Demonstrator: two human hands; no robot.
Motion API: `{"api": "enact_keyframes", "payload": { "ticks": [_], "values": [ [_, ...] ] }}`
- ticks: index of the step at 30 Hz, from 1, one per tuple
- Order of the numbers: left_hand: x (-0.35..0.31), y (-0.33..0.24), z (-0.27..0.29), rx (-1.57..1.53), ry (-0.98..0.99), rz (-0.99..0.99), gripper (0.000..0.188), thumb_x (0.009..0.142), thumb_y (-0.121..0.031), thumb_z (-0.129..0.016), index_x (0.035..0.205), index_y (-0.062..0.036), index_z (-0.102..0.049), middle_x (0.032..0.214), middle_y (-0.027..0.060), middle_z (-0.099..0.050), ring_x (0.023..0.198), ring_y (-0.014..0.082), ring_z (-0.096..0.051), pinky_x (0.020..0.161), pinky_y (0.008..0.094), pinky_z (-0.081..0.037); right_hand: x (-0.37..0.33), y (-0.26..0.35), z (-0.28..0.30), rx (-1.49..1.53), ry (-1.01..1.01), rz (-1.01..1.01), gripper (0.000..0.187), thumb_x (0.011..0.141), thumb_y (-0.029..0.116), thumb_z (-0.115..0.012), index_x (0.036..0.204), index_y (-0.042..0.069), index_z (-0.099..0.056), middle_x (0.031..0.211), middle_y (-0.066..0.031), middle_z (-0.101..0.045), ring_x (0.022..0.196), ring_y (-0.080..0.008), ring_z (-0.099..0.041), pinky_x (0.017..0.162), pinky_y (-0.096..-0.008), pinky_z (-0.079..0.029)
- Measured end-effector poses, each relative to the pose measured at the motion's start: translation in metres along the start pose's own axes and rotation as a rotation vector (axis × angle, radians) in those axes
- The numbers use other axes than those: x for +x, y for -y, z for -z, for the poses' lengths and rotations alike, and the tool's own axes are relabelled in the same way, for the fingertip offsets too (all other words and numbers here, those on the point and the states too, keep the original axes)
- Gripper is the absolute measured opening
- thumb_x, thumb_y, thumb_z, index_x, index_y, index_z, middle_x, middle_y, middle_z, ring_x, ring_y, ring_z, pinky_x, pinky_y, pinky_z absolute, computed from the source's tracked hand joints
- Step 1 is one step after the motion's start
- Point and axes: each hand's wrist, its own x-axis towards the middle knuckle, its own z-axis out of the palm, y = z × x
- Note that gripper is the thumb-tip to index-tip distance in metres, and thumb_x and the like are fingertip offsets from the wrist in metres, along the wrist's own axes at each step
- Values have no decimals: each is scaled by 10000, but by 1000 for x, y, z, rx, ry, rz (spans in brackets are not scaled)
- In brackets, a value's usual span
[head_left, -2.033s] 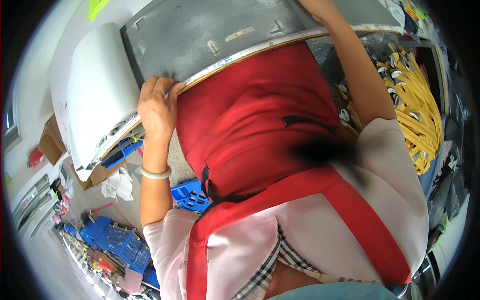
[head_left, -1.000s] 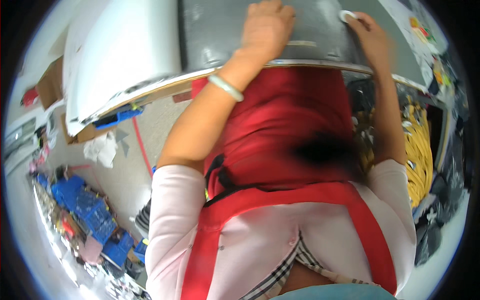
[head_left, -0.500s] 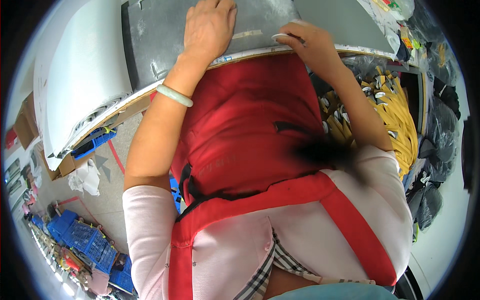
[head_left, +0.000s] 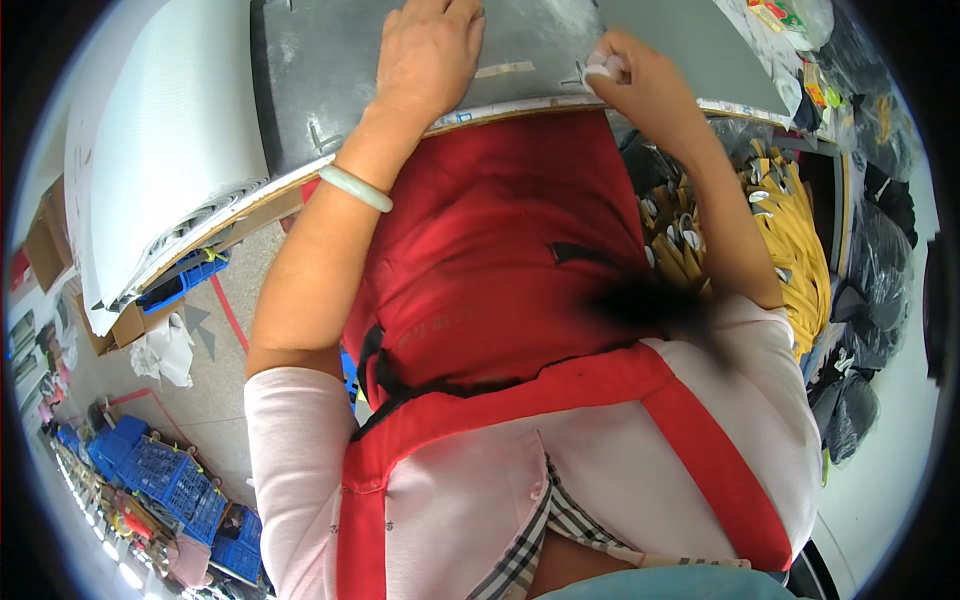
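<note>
My left hand lies palm down on a dark grey sheet spread over the table. Its fingers are stretched out, and their tips run past the upper edge of the view. A pale bangle circles the left wrist. Near the table's front edge, my right hand is closed around a small white flat piece, mostly covered by the fingers. Between the hands, a beige tape strip sticks to the grey sheet, which carries whitish smudges.
A big white roll fills the table's left end. Below the table on the right hang bundles of yellow strips. Plastic bags crowd the far right. Blue crates and crumpled white paper are on the floor at left.
My right hand has shifted a little to the right, its fingers curling more over the white piece. The left hand stays on the sheet, only slightly displaced in view.
</note>
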Motion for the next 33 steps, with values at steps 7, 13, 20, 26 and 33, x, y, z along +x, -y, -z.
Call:
{"api": "enact_keyframes", "payload": {
  "ticks": [7,13,20,26,33],
  "values": [
    [-7,9,-9,-36,-148,-96,188,923,-184,-667,1096,-123,-706,1080,81,-634,1012,308,-589,862,480,-443,75,6,13,290,-102,26,156,937,200,-673,1004,63,-644,729,14,-606,681,-58,-553,635,-222,-454],
    [-10,9,-17,74,-62,-31,328,985,-242,-586,1294,-141,-631,1403,119,-540,1385,346,-430,1119,740,-222,164,-3,-2,-79,-251,291,280,947,254,-620,919,-19,-674,918,-222,-664,846,-394,-633,777,-436,-491],
    [-8,7,-16,90,-62,-2,318,979,-220,-604,1289,-159,-647,1388,89,-565,1370,323,-462,1119,705,-256,192,-14,-14,123,-259,673,281,933,245,-627,875,-28,-655,917,-224,-655,870,-422,-615,790,-474,-487],
    [-8,8,-17,82,-82,11,311,976,-220,-610,1278,-158,-653,1378,85,-568,1375,315,-456,1123,703,-257,195,-10,-5,-290,-197,375,229,898,212,-649,919,-16,-637,844,-238,-644,829,-440,-613,758,-491,-488],
    [-9,10,-18,79,-86,2,317,979,-224,-603,1287,-161,-645,1384,82,-562,1380,312,-451,1122,702,-259,192,-7,-12,-123,-306,235,189,842,162,-661,889,-14,-611,788,-218,-638,732,-352,-631,682,-421,-498]
  ]
}}
